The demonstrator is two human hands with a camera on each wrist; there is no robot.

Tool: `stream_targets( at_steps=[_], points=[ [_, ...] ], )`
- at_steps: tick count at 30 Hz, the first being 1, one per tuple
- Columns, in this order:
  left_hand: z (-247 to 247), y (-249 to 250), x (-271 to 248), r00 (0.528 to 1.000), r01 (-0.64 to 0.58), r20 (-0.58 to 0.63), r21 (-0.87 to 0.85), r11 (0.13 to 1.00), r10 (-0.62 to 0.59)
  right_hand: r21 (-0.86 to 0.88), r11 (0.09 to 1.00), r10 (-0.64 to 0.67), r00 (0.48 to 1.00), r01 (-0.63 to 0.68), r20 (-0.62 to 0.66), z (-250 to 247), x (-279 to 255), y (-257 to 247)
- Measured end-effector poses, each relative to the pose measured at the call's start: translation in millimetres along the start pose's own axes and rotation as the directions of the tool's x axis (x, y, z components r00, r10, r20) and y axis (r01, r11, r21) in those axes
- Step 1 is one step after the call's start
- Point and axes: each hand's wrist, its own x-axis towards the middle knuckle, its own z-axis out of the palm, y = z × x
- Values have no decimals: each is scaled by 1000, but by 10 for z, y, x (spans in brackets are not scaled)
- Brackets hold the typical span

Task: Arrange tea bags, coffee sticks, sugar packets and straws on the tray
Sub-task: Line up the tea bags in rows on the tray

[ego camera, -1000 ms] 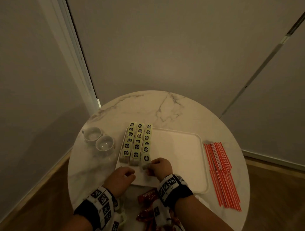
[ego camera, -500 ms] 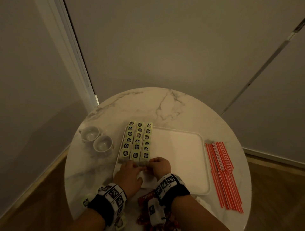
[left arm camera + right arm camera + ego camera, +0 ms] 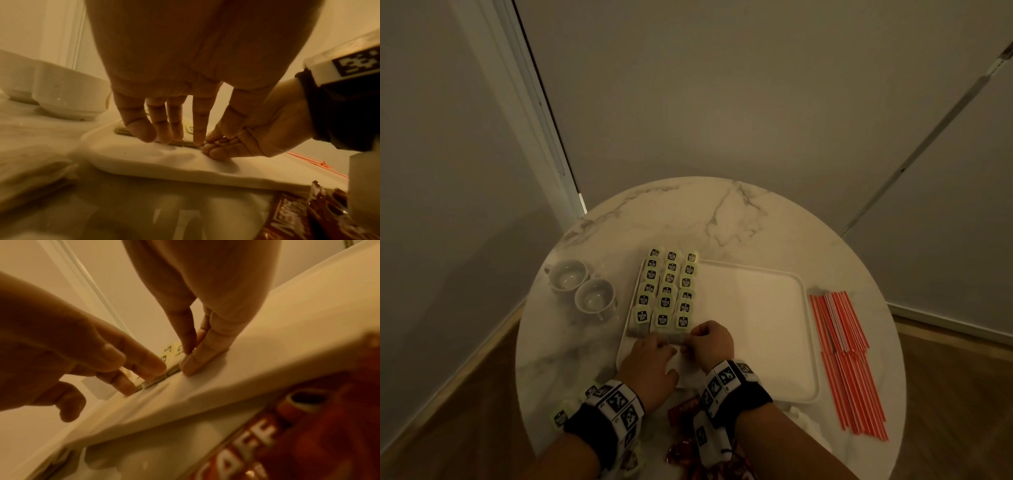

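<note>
A white tray point(image 3: 750, 315) lies on a round marble table point(image 3: 688, 219). Three columns of green tea bags point(image 3: 669, 287) fill the tray's left side. My left hand point(image 3: 650, 359) lies flat on the tray, and its straight fingers point(image 3: 162, 134) press the near edge of the front tea bags point(image 3: 185, 143). My right hand point(image 3: 709, 341) is curled beside it, thumb and forefinger point(image 3: 191, 360) pinching the right front tea bag point(image 3: 172, 369) at its corner. Red straws point(image 3: 842, 353) lie on the table right of the tray. Red coffee sticks point(image 3: 683, 409) sit under my wrists.
Two white cups point(image 3: 594, 296) stand left of the tray. Loose tea bags point(image 3: 561, 416) lie at the table's near left edge, and something white point(image 3: 803, 419) lies near the tray's front right corner. Walls close in behind the table. The tray's right half is bare.
My left hand has moved forward from the tray's near edge and opened, and its fingers now rest against the front tea bags. The right hand has stayed at the right front bag.
</note>
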Motion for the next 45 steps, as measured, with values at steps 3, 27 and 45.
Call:
stream_targets(
  at_steps=[3,27,45],
  points=[
    [-54,-17,-46,994,-40,-110,-97,994,29,-27,1000,-14,1000,14,13,-6,9,9],
    [-298,-1059,-936,883,463,20,127,877,-469,-530,462,-260,680,711,686,496,-1023,-166],
    [-176,-1155,-843,905,420,-4,-128,898,-424,-314,766,-293,741,560,605,313,-919,-178]
  ],
)
